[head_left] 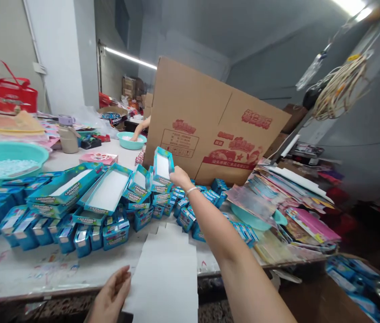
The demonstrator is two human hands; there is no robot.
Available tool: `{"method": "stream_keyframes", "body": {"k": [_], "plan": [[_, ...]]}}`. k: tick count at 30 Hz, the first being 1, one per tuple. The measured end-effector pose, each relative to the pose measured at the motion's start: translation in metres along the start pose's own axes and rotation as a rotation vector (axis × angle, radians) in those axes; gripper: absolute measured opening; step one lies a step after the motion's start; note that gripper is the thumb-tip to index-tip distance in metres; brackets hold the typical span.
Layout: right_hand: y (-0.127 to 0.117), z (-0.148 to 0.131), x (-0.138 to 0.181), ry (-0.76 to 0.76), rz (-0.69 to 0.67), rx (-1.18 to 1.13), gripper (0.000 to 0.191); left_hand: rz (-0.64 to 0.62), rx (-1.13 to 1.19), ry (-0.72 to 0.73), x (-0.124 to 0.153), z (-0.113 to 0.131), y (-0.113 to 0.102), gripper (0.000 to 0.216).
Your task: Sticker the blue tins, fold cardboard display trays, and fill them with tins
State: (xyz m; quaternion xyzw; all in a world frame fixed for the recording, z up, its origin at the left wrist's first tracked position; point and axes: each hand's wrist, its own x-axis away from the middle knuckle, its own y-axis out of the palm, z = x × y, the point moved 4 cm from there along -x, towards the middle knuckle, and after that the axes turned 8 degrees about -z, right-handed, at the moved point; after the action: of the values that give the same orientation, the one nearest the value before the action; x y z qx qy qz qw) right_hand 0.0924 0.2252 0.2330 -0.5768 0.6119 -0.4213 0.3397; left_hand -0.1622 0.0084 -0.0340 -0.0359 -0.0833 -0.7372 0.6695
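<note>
My right hand (179, 177) reaches forward over the table and grips a small open blue box (163, 168) with a white inside, tilted up on top of a heap of similar blue boxes (132, 197). My left hand (111, 296) lies near the table's front edge, fingers closed on the left edge of a flat white card sheet (168, 278) that hangs over the edge. Larger open blue trays (107, 193) rest on the heap to the left.
A big brown carton (210, 125) stands behind the heap. Teal basins (4, 163) hold white pieces at left; another person's hand (139, 130) reaches into a far basin (131, 140). Stacked printed cards (290, 202) lie at right. A red bag (4, 92) sits far left.
</note>
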Motion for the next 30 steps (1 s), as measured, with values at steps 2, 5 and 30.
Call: {"method": "stream_keyframes", "body": {"k": [2,5,30], "plan": [[0.0,-0.008,-0.011,0.034,-0.039,0.002,0.023,-0.023,-0.022,0.009,0.006,-0.014,0.001,0.067],[-0.002,-0.002,0.004,0.027,0.035,0.027,0.037,-0.07,-0.055,-0.037,0.004,-0.018,-0.005,0.07],[0.191,0.144,0.217,0.285,0.34,-0.061,0.054,-0.085,-0.658,0.391,-0.026,-0.014,0.055,0.066]]}}
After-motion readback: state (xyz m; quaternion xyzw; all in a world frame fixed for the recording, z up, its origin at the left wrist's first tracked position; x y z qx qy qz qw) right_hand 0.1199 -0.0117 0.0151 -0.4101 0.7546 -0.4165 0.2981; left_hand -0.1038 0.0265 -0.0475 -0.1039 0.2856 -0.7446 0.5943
